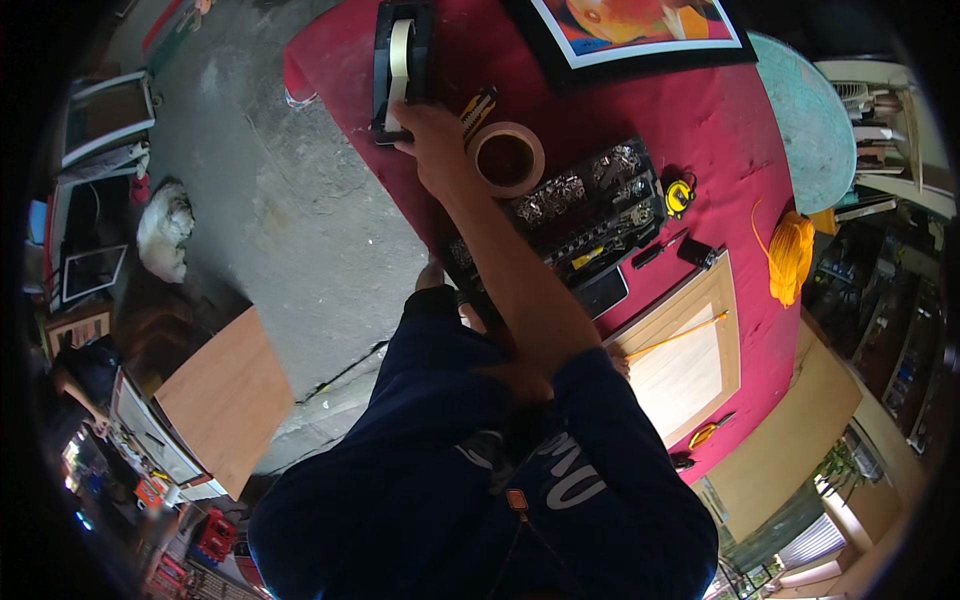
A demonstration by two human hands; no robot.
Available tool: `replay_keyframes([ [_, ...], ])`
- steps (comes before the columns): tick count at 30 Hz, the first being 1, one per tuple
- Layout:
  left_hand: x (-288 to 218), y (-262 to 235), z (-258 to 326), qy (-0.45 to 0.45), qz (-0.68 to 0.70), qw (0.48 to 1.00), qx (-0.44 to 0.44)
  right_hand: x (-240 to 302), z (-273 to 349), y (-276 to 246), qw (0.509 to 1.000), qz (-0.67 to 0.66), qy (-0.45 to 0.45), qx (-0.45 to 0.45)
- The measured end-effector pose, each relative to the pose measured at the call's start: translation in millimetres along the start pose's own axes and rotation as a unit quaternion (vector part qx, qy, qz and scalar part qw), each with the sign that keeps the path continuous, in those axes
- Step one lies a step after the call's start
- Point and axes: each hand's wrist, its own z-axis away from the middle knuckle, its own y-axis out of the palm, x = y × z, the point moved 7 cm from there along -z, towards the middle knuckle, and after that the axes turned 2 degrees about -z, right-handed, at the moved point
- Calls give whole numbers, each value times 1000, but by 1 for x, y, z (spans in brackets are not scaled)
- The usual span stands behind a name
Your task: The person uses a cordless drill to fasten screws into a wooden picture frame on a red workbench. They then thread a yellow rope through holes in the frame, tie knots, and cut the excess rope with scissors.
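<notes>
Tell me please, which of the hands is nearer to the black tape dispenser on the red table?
The right hand is nearer: it touches the tape dispenser at its near end. The left hand cannot be seen clearly; it seems tucked near the person's body, far from the dispenser.

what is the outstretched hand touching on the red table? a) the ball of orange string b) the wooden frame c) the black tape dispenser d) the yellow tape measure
c: the right hand rests on the near end of the black tape dispenser, beside a loose tape roll on the red table; the other things lie off to its side, untouched.
</notes>
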Motion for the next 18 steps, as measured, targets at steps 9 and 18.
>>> replay_keyframes([
  [9, -3, 25, -7, -19, 15, 997, 67, 6, 11, -1, 749, 622, -222, 57],
  [18, -14, 37, -28, 26, 8, 995, 100, 127, 288, -109, 815, 293, -453, -211],
])
